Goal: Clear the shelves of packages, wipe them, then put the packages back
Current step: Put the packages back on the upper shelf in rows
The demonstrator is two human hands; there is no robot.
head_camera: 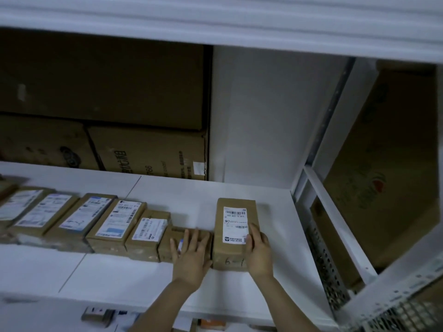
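Note:
A row of several brown labelled packages (105, 221) lies along the white shelf (263, 200), running from the left edge to the middle. At the right end of the row stands a taller box with a white barcode label (233, 212). My right hand (259, 252) grips its near right corner, thumb on the label. My left hand (191, 255) lies flat with straight fingers on a small low box (176, 232) just left of the taller one, and covers most of it.
Large dark cartons (143, 152) fill the back left of the shelf. A white upright with a perforated metal post (328, 267) bounds the shelf on the right; beyond it stands a big carton (388, 168). Small packages (98, 315) show on the level below.

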